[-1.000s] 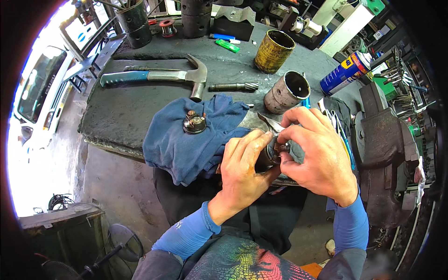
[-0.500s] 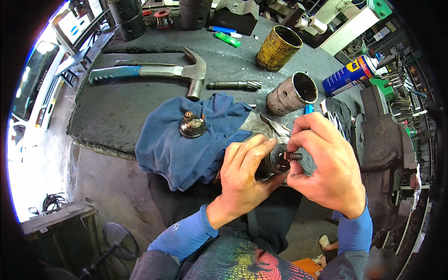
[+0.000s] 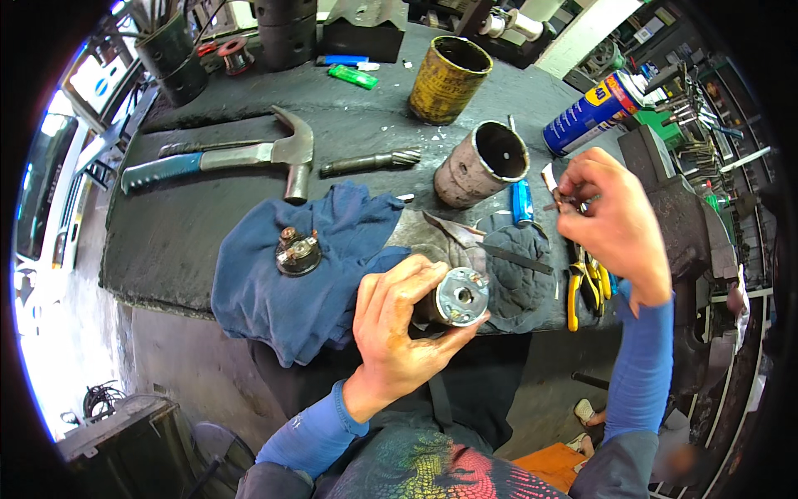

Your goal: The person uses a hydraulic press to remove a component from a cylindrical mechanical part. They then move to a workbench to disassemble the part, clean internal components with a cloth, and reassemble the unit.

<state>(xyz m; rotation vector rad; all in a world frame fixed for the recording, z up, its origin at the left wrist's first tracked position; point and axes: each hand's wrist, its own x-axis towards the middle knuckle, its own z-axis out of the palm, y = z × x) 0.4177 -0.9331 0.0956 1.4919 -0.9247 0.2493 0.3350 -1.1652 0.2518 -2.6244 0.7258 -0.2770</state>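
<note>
My left hand grips a short metal cylinder with its grey end face and centre hole turned up, just over the near edge of the workbench. My right hand is raised to the right of it and pinches a small metal part between fingers and thumb. A blue cloth lies on the bench left of my left hand, with a round dark cap with copper studs on top. A dark rag lies under the cylinder's far side.
On the bench lie a claw hammer, a steel splined shaft, a rusty open can, a yellow tin, a blue spray can, a blue-handled tool and yellow-handled pliers. A vise stands at right.
My right hand has left the cylinder's end and risen up and to the right with a small part. The cylinder's end face is now uncovered in my left hand.
</note>
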